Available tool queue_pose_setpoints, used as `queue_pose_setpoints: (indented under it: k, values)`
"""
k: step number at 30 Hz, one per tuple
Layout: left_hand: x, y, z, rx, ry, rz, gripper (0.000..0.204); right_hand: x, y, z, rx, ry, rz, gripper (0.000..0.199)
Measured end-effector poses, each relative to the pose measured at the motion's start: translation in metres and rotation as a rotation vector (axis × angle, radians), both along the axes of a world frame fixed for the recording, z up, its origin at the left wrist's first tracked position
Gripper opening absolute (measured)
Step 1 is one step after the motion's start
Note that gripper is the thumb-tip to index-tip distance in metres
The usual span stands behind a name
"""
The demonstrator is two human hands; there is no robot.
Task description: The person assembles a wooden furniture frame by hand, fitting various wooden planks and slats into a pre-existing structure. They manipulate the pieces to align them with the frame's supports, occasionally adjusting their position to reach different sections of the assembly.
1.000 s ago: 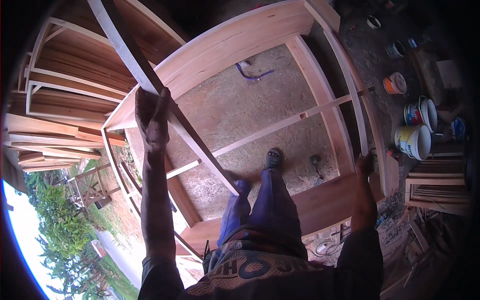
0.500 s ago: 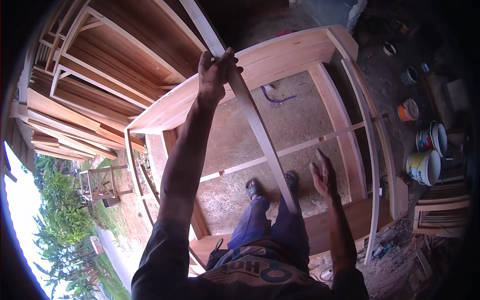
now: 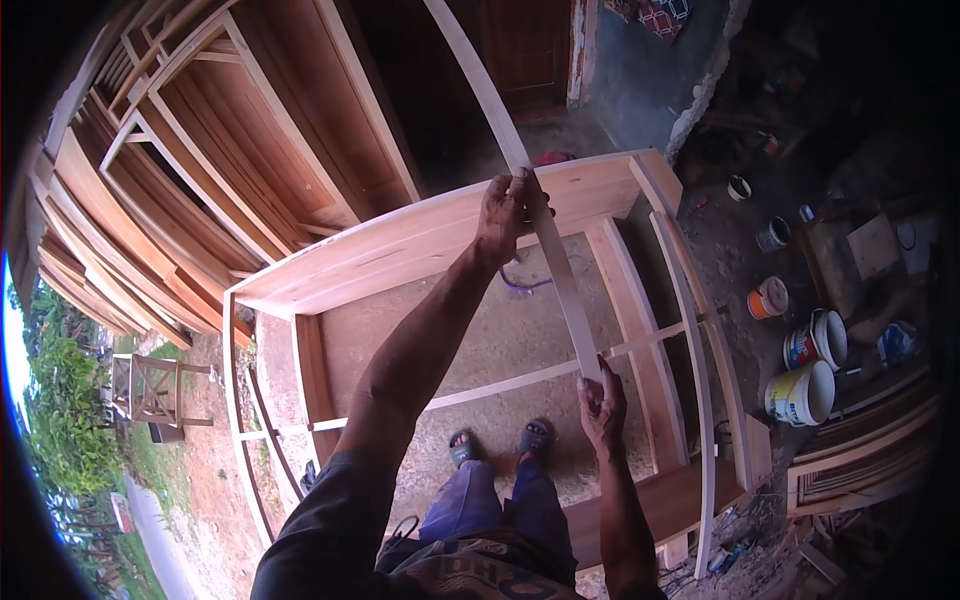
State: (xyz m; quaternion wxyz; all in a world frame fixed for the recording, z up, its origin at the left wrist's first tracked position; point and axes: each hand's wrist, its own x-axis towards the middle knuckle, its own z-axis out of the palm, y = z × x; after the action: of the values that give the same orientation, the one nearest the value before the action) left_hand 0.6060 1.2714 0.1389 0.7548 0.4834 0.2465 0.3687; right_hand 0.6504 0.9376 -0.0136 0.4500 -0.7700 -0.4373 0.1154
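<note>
Since half second ago, right hand [image 3: 602, 402] moved up, now grips lower end of long strip [image 3: 545, 228]; left hand [image 3: 510, 212] grips middle, above wooden frame [image 3: 420, 245]. I judge positioning step; next needs careful lowering onto frame.

Dirt floor [image 3: 480, 330], stacked wooden frames [image 3: 200, 150], paint buckets [image 3: 800, 392], daylight

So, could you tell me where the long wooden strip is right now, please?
In the head view the long wooden strip runs up the centre, gripped by the left hand above and the right hand below, over the cabinet frame.
</note>
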Motion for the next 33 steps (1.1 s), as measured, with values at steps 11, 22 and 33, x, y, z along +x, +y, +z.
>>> queue_pose_setpoints:
  k: [11, 22, 33]
  values:
    - [-0.001, -0.155, -0.18, -0.208, 0.283, -0.192, 0.044, 0.011, -0.076, -0.049, -0.199, 0.1, -0.196, 0.052]
    - [-0.107, -0.196, -0.312, 0.375, 1.425, -0.357, 0.064, 0.055, -0.173, -0.142, -0.445, 0.072, -0.253, 0.048]
    - [-0.089, -0.196, -0.339, 0.324, 1.489, -0.327, 0.062, 0.081, -0.131, -0.217, -0.446, 0.133, -0.226, 0.048]
